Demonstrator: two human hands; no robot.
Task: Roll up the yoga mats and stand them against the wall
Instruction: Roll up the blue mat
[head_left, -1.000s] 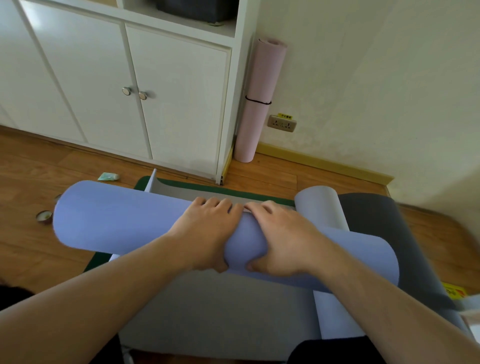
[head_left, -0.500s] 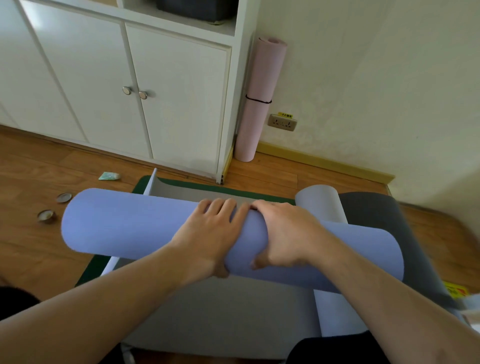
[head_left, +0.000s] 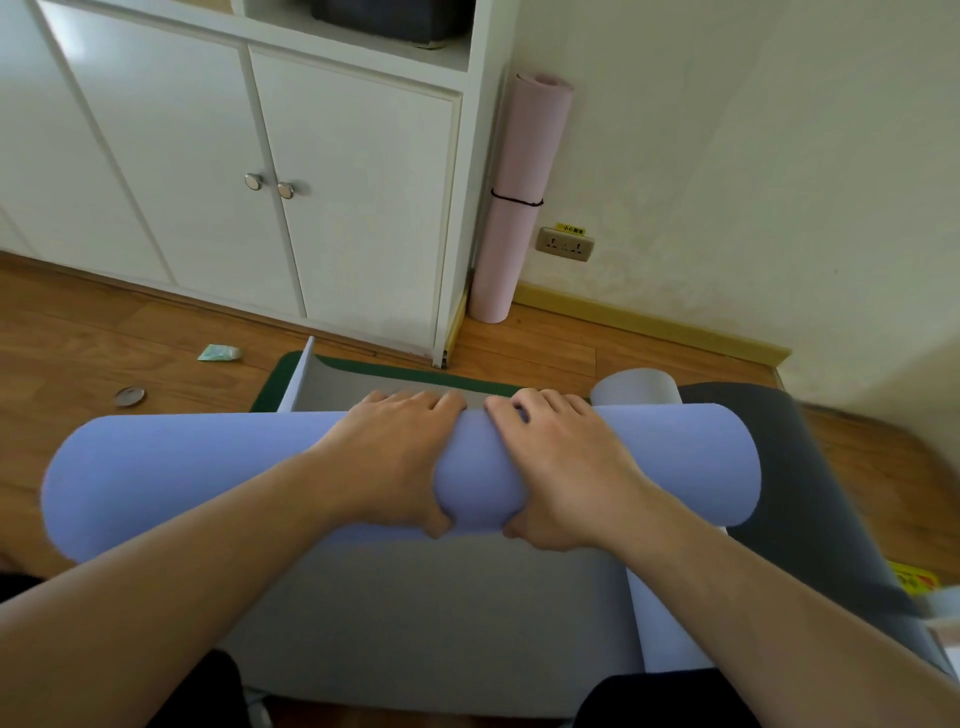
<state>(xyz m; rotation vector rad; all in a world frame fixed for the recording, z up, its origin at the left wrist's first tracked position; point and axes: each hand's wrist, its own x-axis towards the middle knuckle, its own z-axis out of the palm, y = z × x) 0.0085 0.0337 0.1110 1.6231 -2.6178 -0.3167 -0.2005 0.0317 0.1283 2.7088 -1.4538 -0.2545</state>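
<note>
A pink rolled mat (head_left: 519, 197) stands upright in the corner, leaning where the white cabinet (head_left: 218, 171) meets the cream wall (head_left: 753, 156), with a thin black band (head_left: 517, 199) around its middle. Just right of it a wall socket (head_left: 564, 244) sits low on the wall. On the wooden floor (head_left: 130, 338) to the left lie a small pale-green packet (head_left: 219, 353) and a round metal lid (head_left: 129, 396), both apart from the mats.

An open shelf at the top of the cabinet holds a dark item (head_left: 384, 18), cut off by the frame edge.

The lilac yoga mat (head_left: 208, 467) lies across the middle as a thick roll, its grey unrolled part (head_left: 415, 613) spread below toward the person. A short stretch of its far end is still flat beyond the roll, one corner turned up. It lies on a green mat (head_left: 280, 379), whose edge shows along the far side. The left hand (head_left: 387, 467) and right hand (head_left: 563, 467) sit side by side on the roll, fingers curled over its top and thumbs tucked beneath, each grip grasping it. To the right a dark grey mat (head_left: 810, 493) and another lilac roll (head_left: 636, 387) lie alongside.
</note>
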